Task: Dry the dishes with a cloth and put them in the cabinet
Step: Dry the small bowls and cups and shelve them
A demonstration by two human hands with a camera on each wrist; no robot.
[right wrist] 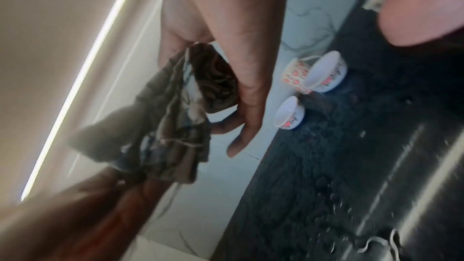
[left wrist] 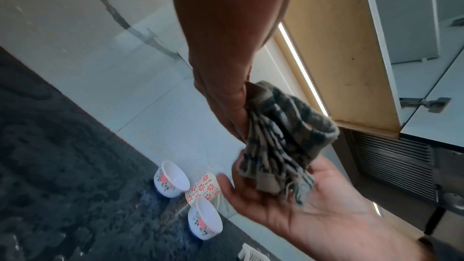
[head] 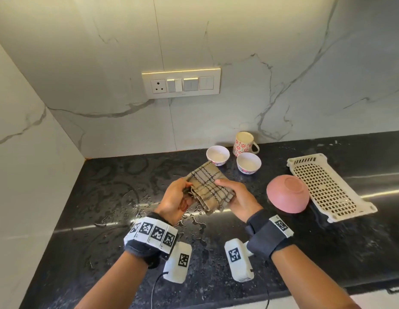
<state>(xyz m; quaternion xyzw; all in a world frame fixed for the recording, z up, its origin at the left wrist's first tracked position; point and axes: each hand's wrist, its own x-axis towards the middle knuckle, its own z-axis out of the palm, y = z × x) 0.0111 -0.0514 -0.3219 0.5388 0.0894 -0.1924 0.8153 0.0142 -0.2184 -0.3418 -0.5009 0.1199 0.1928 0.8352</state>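
Both grips are holding the folded checked cloth (head: 207, 188) above the wet black bench (head: 100, 197): left hand (head: 175, 200) is pinching one edge, right hand (head: 239, 200) is cradling it w/ thumb on top. Basket tray (head: 330, 186), upside-down pink bowl (head: 287, 194), mug (head: 244, 143) & two small bowls (head: 217, 155) are sitting behind, right.

Two hands are seen at the centre of the head view, the left hand (head: 175, 200) and the right hand (head: 239, 200). One checked cloth (head: 208, 187) is counted between them. Two small white bowls are counted right of centre, one (head: 217, 155) and another (head: 248, 163) (both with floral sides). One floral mug (head: 244, 143) is seen above them. One pink bowl (head: 287, 194), upside down, and one white perforated tray (head: 327, 188) are counted at the right. One switch plate (head: 181, 83) is counted at upper centre.
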